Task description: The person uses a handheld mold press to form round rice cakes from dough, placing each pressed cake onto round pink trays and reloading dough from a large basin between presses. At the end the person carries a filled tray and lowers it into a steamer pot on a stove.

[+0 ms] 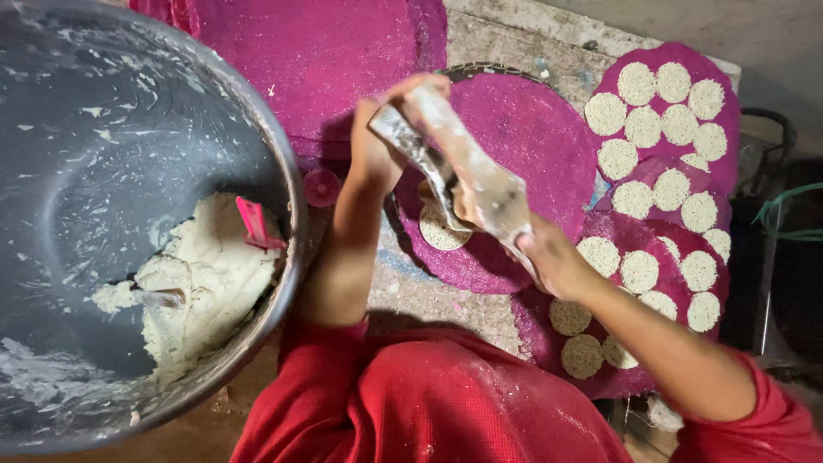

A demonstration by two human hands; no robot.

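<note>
My left hand [377,150] and my right hand [553,261] both grip a dough-smeared metal hand press [480,180], the left at its upper handle end, the right at its lower end. The press hangs tilted over a round magenta woven mat [531,137]. One pale stringy dough disc [437,231] lies on that mat, just under the press. Both my sleeves are red.
A large metal bowl [291,214] at the left holds pale dough [206,274] with a pink scraper [255,223] stuck in it. Magenta mats [656,53] at the right carry several pressed discs [639,270]. Another bare magenta mat [317,51] lies at the top. A small pink lid [321,187] sits beside the bowl.
</note>
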